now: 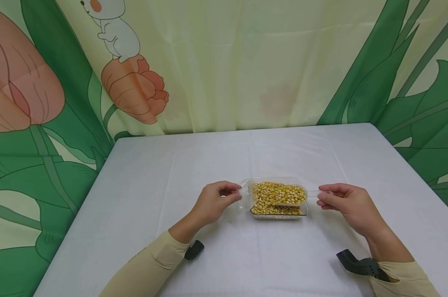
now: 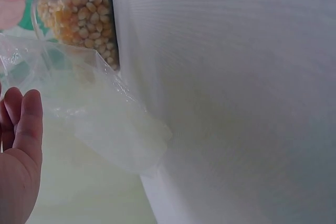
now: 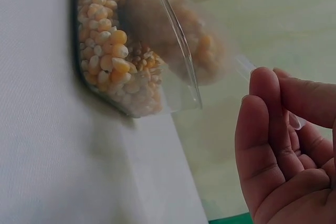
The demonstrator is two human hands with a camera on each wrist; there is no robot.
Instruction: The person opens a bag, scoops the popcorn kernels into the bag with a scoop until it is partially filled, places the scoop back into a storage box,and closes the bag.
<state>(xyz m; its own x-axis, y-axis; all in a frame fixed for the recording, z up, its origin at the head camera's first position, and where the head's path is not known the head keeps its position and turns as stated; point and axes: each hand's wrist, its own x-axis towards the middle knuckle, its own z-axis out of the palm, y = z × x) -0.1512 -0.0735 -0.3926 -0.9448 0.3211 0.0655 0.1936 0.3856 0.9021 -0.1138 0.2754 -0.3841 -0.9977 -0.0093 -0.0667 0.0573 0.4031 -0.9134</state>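
Texts, labels, brands, numbers, signs: none legible in the head, left wrist or right wrist view.

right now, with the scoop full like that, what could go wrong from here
The right hand pinches the slim handle of the scoop, so the scoop could twist and spill kernels.

The clear bag, pinched by the left hand, looks limp and might fold, so kernels poured that way could land on the white cloth.
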